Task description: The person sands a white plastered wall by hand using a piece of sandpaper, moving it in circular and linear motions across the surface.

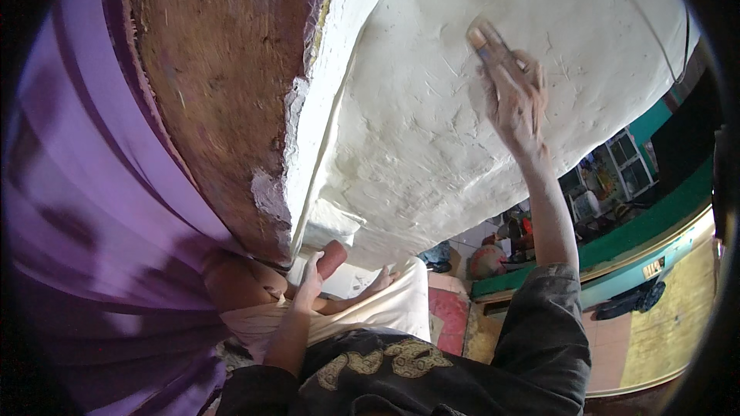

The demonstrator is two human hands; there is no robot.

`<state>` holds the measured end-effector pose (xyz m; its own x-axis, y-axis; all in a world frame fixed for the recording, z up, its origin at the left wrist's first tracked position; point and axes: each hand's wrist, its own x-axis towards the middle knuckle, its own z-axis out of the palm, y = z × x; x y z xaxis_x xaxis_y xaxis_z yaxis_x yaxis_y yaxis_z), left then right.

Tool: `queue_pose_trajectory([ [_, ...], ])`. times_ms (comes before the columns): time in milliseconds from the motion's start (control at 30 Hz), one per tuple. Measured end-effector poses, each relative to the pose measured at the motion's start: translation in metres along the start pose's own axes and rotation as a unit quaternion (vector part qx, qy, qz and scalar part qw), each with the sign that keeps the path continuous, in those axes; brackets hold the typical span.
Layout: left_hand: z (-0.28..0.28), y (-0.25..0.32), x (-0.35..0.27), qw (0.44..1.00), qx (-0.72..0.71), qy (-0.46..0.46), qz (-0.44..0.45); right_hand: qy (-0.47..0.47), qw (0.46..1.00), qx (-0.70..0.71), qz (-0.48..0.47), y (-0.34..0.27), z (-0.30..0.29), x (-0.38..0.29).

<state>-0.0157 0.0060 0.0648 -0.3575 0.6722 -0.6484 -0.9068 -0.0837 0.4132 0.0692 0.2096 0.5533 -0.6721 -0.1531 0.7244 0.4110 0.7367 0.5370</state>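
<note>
My right hand [517, 95] reaches up against a white plastered wall [416, 127], its fingers stretched out along the surface. The fingertips are blurred, and whether a thin piece lies under them cannot be told. Ridges, scratches and trowel-like marks cover the plaster around this hand. Lower down, near my lap, my left hand [311, 283] grips a reddish-brown roll [332, 259] that looks like sandpaper. The roll is tilted, its far end pointing toward the foot of the wall.
A brown wooden panel [225, 81] with a ragged white plaster edge stands left of the wall. Purple cloth [87, 185] hangs beyond it. A thin cable [682, 69] loops at upper right. Below right are a green-edged ledge [636, 214], a ball [487, 260] and household clutter.
</note>
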Motion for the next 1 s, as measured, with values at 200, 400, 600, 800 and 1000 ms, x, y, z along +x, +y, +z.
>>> queue_pose_trajectory([
  [200,0.000,-0.003,0.007,1.000,-0.005,-0.007,-0.003,-0.039,0.996,-0.079,-0.012,0.035,0.038,-0.007],
  [400,-0.011,-0.004,0.016,1.000,-0.012,0.008,0.004,-0.112,0.987,-0.009,-0.110,-0.013,0.053,0.001],
  [600,-0.015,-0.018,0.015,0.991,0.078,-0.039,0.099,-0.113,0.985,-0.108,-0.068,0.011,0.030,0.007],
  [800,-0.012,-0.012,0.021,1.000,-0.011,-0.004,0.009,-0.173,0.981,-0.074,-0.046,0.019,0.030,0.009],
  [1000,-0.017,-0.011,0.019,0.999,0.022,0.020,0.017,-0.110,0.984,-0.018,-0.140,0.003,0.057,-0.003],
])
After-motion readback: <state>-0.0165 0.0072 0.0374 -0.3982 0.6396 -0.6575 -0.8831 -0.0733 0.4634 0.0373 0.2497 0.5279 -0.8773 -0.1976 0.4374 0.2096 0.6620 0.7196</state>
